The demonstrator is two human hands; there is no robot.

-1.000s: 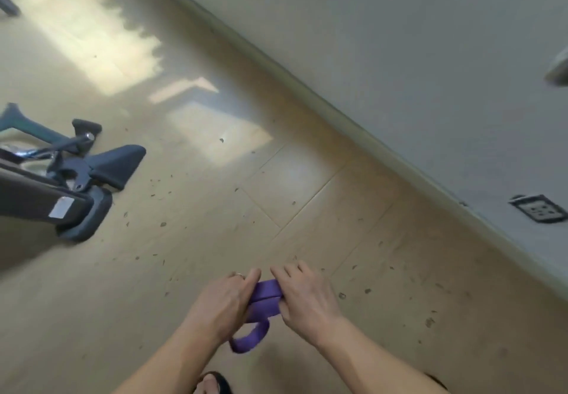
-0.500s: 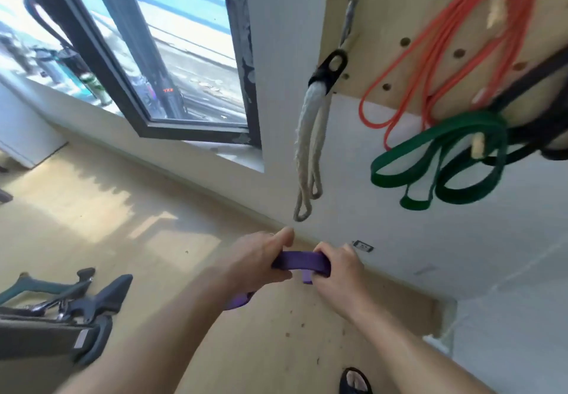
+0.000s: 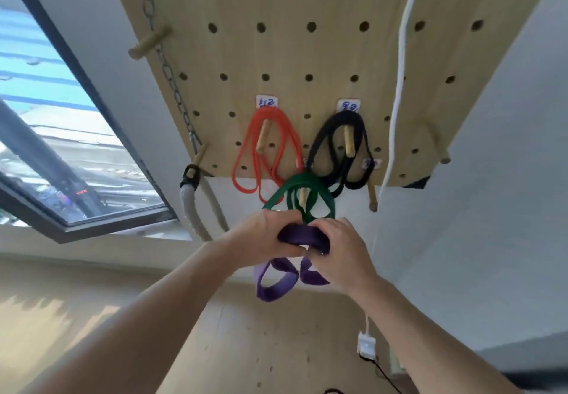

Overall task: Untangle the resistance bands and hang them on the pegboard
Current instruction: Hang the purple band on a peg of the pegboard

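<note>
A purple resistance band (image 3: 302,236) is folded into loops and held up in front of the wooden pegboard (image 3: 307,52). My left hand (image 3: 264,235) grips its left side and my right hand (image 3: 341,252) grips its right side; loose purple loops hang below the hands. On pegs just above hang a green band (image 3: 319,193), an orange band (image 3: 270,150) and a black band (image 3: 338,147). A bare wooden peg (image 3: 372,196) sticks out at the board's lower edge, right of the green band.
A chain (image 3: 167,67) and a thick white rope (image 3: 192,209) hang at the board's left edge. A white cord (image 3: 399,80) runs down the right side to a plug (image 3: 366,344). A window (image 3: 55,135) is on the left, wooden floor below.
The view has swung up from the floor to the pegboard. Both hands have lifted the purple band up to just below the green band.
</note>
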